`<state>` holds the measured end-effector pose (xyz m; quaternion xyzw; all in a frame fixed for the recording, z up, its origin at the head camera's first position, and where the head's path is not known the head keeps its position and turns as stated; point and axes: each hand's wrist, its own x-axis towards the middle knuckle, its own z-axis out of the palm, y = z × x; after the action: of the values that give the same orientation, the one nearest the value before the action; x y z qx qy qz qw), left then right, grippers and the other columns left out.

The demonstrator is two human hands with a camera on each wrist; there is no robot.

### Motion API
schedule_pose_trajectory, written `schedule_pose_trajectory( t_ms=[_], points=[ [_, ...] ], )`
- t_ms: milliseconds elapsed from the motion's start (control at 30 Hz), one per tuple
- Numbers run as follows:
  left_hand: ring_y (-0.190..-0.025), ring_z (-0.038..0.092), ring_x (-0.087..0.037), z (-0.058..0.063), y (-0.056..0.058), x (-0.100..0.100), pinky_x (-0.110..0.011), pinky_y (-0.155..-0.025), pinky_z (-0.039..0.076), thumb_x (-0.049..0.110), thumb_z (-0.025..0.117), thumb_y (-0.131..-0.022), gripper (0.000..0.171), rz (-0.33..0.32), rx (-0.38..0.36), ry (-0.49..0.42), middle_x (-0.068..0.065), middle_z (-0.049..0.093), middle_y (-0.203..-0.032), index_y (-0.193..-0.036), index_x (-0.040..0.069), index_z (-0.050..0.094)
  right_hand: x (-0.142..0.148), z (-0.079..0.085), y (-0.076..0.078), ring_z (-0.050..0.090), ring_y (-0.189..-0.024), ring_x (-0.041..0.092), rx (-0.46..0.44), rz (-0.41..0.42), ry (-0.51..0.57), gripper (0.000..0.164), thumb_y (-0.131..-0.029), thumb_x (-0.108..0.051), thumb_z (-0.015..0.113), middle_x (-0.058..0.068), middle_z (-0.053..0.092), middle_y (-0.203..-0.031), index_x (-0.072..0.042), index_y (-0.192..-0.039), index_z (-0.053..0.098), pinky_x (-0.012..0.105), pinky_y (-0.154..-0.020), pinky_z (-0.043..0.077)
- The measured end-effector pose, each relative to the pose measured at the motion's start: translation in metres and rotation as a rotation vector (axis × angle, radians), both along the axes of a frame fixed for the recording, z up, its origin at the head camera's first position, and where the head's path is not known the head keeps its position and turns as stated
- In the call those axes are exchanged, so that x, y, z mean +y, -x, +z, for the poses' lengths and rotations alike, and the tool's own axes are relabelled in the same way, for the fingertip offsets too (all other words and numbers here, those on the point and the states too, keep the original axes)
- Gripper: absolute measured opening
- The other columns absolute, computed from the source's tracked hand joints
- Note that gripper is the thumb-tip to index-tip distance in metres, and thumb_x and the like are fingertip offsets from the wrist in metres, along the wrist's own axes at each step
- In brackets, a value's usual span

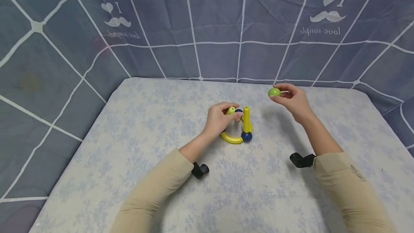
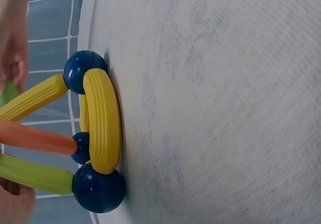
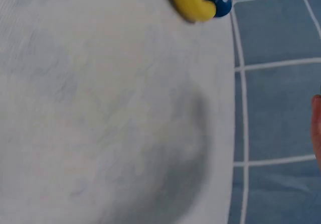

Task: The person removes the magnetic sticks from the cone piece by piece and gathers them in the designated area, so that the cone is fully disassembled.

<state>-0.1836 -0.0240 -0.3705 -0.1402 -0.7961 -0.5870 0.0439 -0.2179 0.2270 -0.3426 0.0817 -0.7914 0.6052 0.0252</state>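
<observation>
Apparently mid-build, the left hand curled round the green rod of the frame on the table, while the right hand pinched the green ball aloft beside it, probably needing careful alignment.

Bright head view — dimmer wrist views, soft shadows across tabletop

**Gridded curtain behind a pale table**

Blue-grey with white lines, the curtain rises beyond the table's left and far edges. One moustache print shows above the far left corner, a second print above and near the far right.
</observation>
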Motion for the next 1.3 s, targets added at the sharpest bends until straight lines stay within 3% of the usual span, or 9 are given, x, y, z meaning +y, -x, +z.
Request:
schedule_pose_trajectory(
  t_ms=[233,400,567,733,967,1300],
  points=[
    [-0.08,0.056,-0.014,-0.001,0.0,-0.002,-0.02,-0.065,0.044,0.017,0.074,-0.08,0.03,-0.003,0.007,0.006,-0.007,0.066,-0.107,-0.108,0.006,0.071,0.023,-0.019,0.0,0.051,-0.085,0.003,-0.081,-0.073,-0.205,0.044,-0.086,-0.02,0.069,-0.007,0.05,-0.104,-0.001,-0.123,0.054,0.013,-0.072,0.046],
    [-0.083,0.055,-0.015,-0.001,-0.001,-0.003,-0.02,-0.067,0.044,0.016,0.074,-0.08,0.031,-0.005,0.003,0.016,-0.007,0.065,-0.108,-0.109,0.005,0.07,0.032,-0.03,0.001,0.05,-0.084,0.002,-0.099,-0.069,-0.331,0.049,-0.086,-0.024,0.068,0.006,0.051,-0.111,0.003,-0.125,0.052,0.011,-0.068,0.044],
    [-0.088,0.057,-0.015,-0.001,-0.001,-0.002,-0.02,-0.072,0.047,0.015,0.074,-0.08,0.032,-0.021,-0.021,0.009,-0.008,0.064,-0.111,-0.111,0.005,0.069,0.036,-0.037,0.0,0.052,-0.098,0.02,-0.125,-0.037,-0.436,0.052,-0.088,-0.025,0.066,0.021,0.05,-0.12,0.004,-0.128,0.05,0.013,-0.066,0.043],
    [-0.087,0.058,-0.015,0.0,0.001,-0.003,-0.021,-0.071,0.048,0.014,0.074,-0.08,0.032,-0.03,-0.024,-0.004,-0.007,0.064,-0.11,-0.111,0.006,0.069,0.039,-0.042,0.002,0.048,-0.11,0.038,-0.155,-0.031,-0.496,0.053,-0.088,-0.025,0.065,0.024,0.049,-0.123,0.004,-0.129,0.049,0.015,-0.067,0.042],
    [-0.089,0.058,-0.016,-0.002,-0.001,-0.006,-0.021,-0.072,0.049,0.015,0.074,-0.08,0.034,-0.043,-0.041,-0.015,-0.008,0.063,-0.111,-0.112,0.005,0.068,0.044,-0.053,0.005,0.05,-0.108,0.038,-0.15,-0.019,-0.529,0.051,-0.088,-0.022,0.066,0.026,0.05,-0.122,0.006,-0.128,0.05,0.013,-0.064,0.042],
    [-0.096,0.058,-0.016,0.0,0.002,-0.007,-0.021,-0.08,0.048,0.015,0.073,-0.081,0.034,-0.046,-0.031,0.001,-0.008,0.064,-0.112,-0.113,0.005,0.068,0.043,-0.05,0.007,0.047,-0.112,0.04,-0.155,-0.024,-0.517,0.053,-0.089,-0.021,0.065,0.026,0.047,-0.124,0.005,-0.131,0.047,0.015,-0.067,0.042]
  ],
)
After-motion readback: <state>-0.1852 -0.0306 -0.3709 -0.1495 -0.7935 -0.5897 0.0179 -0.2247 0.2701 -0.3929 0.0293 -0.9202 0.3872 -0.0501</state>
